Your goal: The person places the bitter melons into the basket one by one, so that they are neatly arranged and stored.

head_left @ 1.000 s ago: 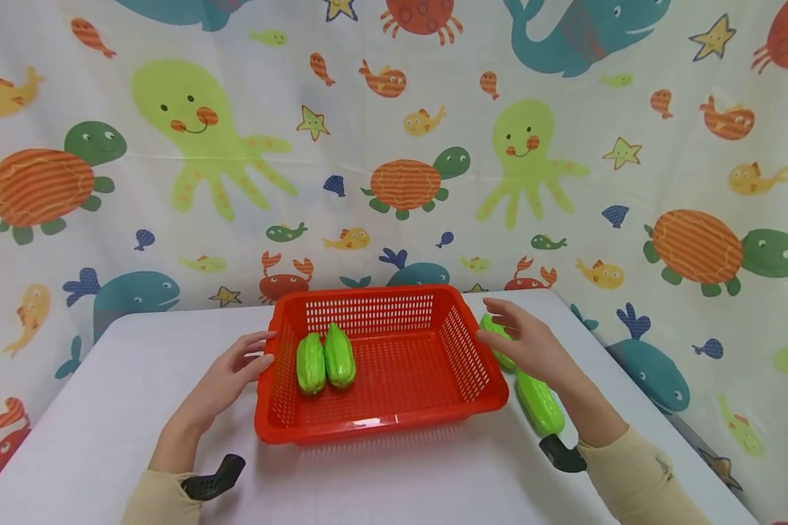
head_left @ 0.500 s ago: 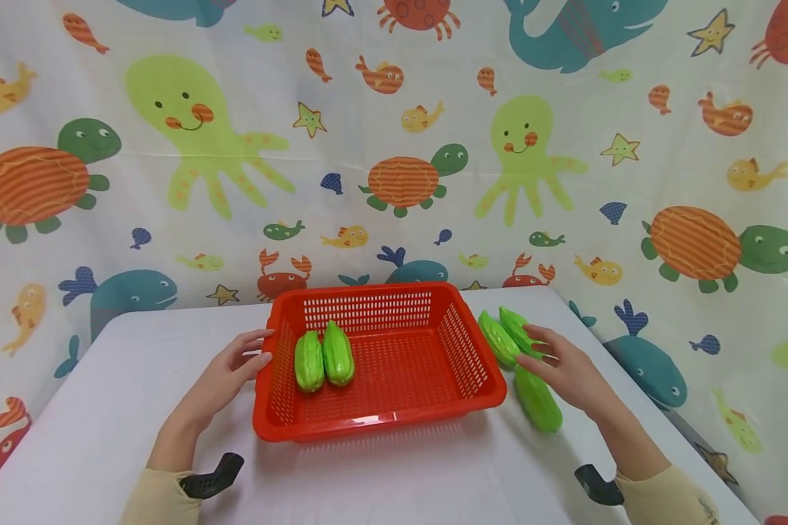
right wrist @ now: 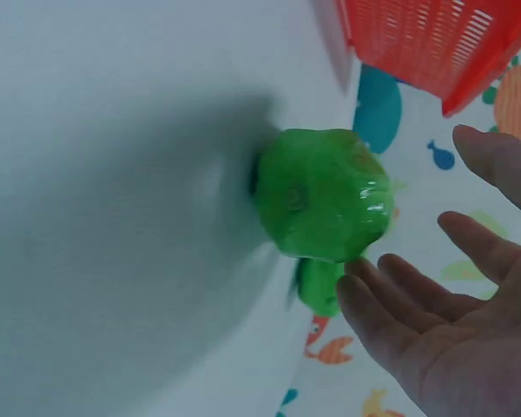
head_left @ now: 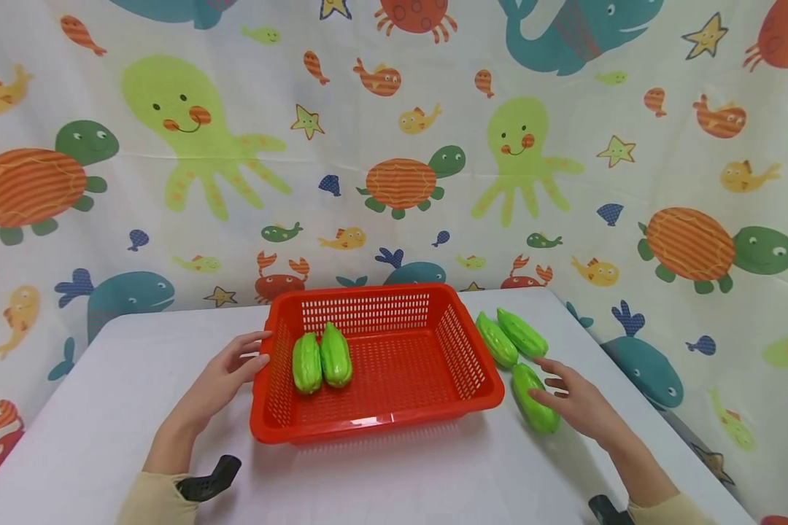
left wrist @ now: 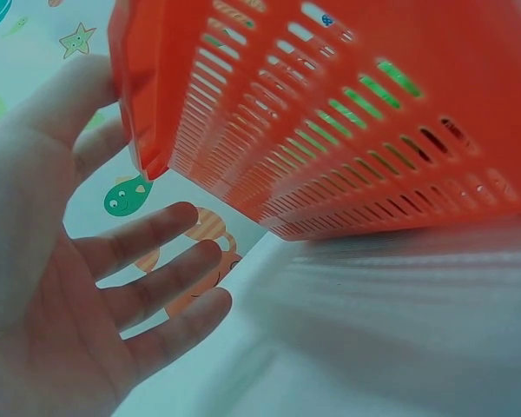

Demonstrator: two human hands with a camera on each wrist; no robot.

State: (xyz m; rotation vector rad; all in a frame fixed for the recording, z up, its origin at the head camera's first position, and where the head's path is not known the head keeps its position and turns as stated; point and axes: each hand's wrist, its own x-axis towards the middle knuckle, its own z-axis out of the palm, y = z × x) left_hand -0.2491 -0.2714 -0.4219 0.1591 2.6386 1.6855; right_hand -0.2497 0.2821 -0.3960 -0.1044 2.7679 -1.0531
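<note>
from well back, the head view looked forward and down over the white flat table (head_left: pixel 381 481), taking in its far edge and the white sea-animal-print cloth (head_left: pixel 368 124) beyond. the left wrist view faced the left wall of the red slotted plastic basket (head_left: pixel 433 414), low and close. the right wrist view, turned sideways, sat near a green ridged oblong vegetable (right wrist: pixel 317 195). all three shared basket and cloth.

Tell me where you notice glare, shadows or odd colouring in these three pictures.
Head view: bright overall, with a white glint on the near rim of the red basket; left wrist view: a bluish-green cast, and soft shadow on the white table below the basket; right wrist view: dimmer and bluish, small shiny highlights on the nearest green vegetable.
</note>
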